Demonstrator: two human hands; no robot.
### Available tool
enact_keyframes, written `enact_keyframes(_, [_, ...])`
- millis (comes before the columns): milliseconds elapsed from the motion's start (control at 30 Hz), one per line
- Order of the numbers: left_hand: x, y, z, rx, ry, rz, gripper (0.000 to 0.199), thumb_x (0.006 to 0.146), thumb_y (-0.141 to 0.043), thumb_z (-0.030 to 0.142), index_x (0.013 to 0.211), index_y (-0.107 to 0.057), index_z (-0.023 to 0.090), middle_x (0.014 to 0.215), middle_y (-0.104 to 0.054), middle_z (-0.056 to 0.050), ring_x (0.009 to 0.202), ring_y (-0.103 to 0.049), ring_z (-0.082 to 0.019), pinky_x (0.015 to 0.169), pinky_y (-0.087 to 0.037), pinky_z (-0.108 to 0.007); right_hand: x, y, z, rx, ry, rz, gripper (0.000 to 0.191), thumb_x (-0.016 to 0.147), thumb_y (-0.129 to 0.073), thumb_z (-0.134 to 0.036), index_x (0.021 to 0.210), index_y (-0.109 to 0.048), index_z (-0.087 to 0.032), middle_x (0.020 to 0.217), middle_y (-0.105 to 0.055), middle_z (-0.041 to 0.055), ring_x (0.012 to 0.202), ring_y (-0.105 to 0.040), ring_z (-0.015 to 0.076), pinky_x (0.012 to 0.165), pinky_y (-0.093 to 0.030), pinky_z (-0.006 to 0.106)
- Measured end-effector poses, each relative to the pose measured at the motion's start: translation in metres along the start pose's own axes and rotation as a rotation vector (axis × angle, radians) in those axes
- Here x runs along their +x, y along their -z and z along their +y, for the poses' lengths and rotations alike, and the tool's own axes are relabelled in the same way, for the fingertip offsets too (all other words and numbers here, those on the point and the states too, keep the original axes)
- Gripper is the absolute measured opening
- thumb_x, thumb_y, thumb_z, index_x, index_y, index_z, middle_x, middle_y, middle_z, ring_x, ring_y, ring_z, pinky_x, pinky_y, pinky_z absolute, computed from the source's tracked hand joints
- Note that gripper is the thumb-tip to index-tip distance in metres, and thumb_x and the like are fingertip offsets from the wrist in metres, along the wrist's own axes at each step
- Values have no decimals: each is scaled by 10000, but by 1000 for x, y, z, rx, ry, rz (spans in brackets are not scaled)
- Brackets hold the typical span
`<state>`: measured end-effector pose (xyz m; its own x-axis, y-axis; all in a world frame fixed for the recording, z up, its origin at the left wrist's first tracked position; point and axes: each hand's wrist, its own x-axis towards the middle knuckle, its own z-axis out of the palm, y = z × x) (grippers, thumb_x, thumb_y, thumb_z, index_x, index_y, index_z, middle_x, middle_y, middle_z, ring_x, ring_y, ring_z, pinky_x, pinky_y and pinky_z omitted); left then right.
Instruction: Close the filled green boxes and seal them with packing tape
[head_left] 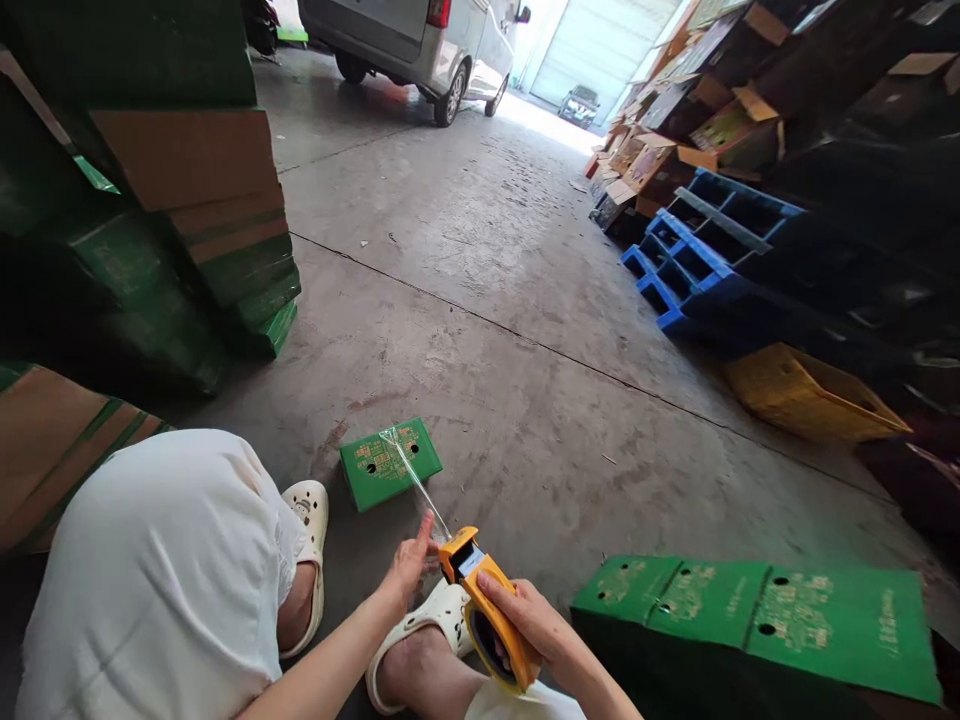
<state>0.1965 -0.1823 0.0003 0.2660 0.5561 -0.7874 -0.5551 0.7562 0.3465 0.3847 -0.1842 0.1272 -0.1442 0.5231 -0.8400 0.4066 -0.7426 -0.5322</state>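
Observation:
My right hand (536, 622) is wrapped around a yellow tape dispenser (496, 610), held over my shoe with its head pointing up and left. A strip of clear tape (417, 482) stretches from the dispenser's head to the top of a small green cardboard box (381, 487) on the floor. The tape's far end sticks to the box, which has gold print and two round holes. My left hand (412, 565) is beside the dispenser's head, under the strip, with its index finger stretched out. Whether that finger touches the tape, I cannot tell.
Green boxes (757, 605) stand at the lower right. Stacked green and brown cartons (217, 215) rise on the left. Blue pallets (679, 265), a yellow crate (814, 395) and piled cartons (641, 165) line the right. A van (420, 45) stands at the back.

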Motion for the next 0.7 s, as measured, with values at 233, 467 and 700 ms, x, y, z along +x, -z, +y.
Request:
enact_keyframes(233, [16, -2, 36, -442, -22, -26, 491, 1060, -469, 608, 1075, -654, 154, 889, -744, -86, 756, -735, -175, 726, -571, -291, 5, 5, 5, -25, 10, -8, 777, 648, -716, -931, 743, -616, -167, 598, -623, 7, 499, -556, 116, 482, -424, 220])
enact_keyframes(467, [21, -3, 32, -564, 34, -197, 425, 1056, -527, 560, 1141, -647, 161, 984, -754, -77, 836, -764, -201, 751, -619, -337, 8, 9, 7, -35, 21, -53, 755, 707, -676, -921, 756, -611, -171, 613, -624, 6, 516, -553, 122, 508, -430, 230])
enact_keyframes(700, [22, -4, 17, -544, 56, -123, 372, 1015, -642, 497, 1195, -586, 176, 1017, -738, -97, 831, -767, -200, 716, -624, -313, 15, 20, 16, -136, 71, 17, 814, 663, -696, -945, 804, -631, -146, 655, -576, -16, 584, -476, 91, 525, -328, 210])
